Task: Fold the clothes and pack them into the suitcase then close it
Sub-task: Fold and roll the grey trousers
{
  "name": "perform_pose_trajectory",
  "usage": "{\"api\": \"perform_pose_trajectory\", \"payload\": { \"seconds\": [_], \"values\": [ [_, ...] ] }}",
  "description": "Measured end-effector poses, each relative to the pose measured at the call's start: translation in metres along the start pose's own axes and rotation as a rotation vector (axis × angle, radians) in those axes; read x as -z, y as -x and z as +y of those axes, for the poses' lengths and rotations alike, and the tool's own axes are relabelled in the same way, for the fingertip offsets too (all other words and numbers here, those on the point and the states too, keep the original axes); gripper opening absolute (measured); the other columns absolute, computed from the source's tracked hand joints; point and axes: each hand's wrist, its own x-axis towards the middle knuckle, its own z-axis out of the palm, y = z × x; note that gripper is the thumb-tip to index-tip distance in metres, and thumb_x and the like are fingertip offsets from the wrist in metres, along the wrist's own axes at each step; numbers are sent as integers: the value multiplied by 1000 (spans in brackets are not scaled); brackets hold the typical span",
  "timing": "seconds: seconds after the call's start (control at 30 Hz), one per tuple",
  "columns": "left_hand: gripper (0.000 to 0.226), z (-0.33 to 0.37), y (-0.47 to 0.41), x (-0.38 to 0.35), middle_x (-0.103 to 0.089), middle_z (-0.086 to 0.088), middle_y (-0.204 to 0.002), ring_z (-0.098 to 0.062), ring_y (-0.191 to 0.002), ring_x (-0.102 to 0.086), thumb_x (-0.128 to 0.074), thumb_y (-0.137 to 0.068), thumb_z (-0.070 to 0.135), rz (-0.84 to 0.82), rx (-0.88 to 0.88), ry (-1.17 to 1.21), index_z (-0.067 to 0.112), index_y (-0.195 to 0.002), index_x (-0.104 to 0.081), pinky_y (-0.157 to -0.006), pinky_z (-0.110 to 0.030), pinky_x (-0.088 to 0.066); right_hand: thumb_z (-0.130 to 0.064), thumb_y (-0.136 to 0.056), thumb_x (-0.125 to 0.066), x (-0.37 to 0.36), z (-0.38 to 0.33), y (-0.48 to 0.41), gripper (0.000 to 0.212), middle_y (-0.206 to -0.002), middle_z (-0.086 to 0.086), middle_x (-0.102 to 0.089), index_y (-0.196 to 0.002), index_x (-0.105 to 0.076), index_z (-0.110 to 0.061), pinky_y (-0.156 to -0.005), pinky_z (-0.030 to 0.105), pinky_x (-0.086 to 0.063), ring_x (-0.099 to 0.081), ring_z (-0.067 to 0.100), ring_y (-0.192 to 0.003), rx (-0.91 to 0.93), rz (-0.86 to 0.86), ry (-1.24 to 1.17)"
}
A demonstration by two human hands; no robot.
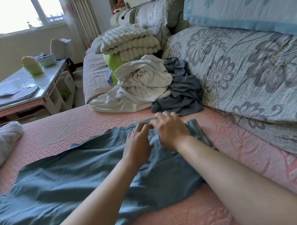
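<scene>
My left hand (pixel 138 144) and right hand (pixel 171 130), close together, pinch the far end of the blue-grey garment (pixel 74 177) spread on the sofa seat (pixel 69 123), long axis running back toward me, leftward.

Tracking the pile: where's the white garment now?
Head view, upper middle: white garment crumpled on the pink sofa cover, against the grey garment to its right.

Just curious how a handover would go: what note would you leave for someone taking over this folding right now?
Left hand and right hand: both grip the far edge of the blue garment, spread on the pink sofa.
White clothes and grey clothes lie crumpled beyond it.
Done: nothing folded that shows.
Left: fold all, pack, close the suitcase, which is out of view.
</scene>
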Motion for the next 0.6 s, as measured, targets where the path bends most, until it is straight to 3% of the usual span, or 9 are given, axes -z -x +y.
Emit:
{"api": "perform_pose_trajectory", "payload": {
  "seconds": [0.1, 0.17, 0.3, 0.37, 0.47, 0.6],
  "values": [
    [31, -8, 38, 15, -49, -4, -124, -29, -113, -53, -56, -89, 19, -24, 88, -160, 17, -119, -54, -94, -40, -42, -42, -102, -40, 2, -24, 13, 58, -165, 5, -19, -156, -28, -25, -123, 42, -12, -18, 23, -151, 49, -391, -234],
    [27, -22, 63, 26, -46, -3, -129, -27, -118, -50, -48, -93, 22, -40, 189, -218, 19, -120, -51, -97, -38, -39, -55, -103, -30, -2, -31, 23, 65, -168, 5, -4, -160, -10, -31, -124, 43, -6, -4, 22, -155, -15, -574, -176],
    [50, -48, 105, 60, -22, 1, -161, -20, -148, -20, -40, -102, 40, -132, 266, -191, 27, -150, -32, -120, -36, -17, -48, -106, -24, 6, -50, 29, 62, -168, 13, 1, -161, -7, -24, -124, 49, -1, 2, 31, -154, -96, -589, -38],
    [54, -60, 127, 80, -21, 3, -161, -18, -148, -19, -40, -102, 45, -137, 246, -196, 28, -152, -30, -119, -36, -18, -43, -107, -28, 18, -72, 30, 61, -167, 14, -1, -160, -11, -20, -124, 51, -1, 1, 32, -154, -53, -557, -44],
    [46, -77, 166, 112, -48, 4, -129, -20, -119, -47, -42, -93, 53, -67, 128, -223, 25, -128, -53, -97, -36, -41, -41, -105, -37, 37, -114, 36, 58, -164, 12, -17, -157, -23, -21, -123, 49, -11, -13, 31, -152, 73, -497, -157],
    [27, -103, 223, 146, -53, 10, -91, -19, -85, -58, -49, -89, 54, -80, -6, -279, 28, -90, -58, -70, -33, -49, -45, -100, -46, 61, -178, 47, 49, -141, 7, -43, -145, -47, -25, -108, 41, -38, -42, 28, -132, 226, -451, -265]
  ]
}}
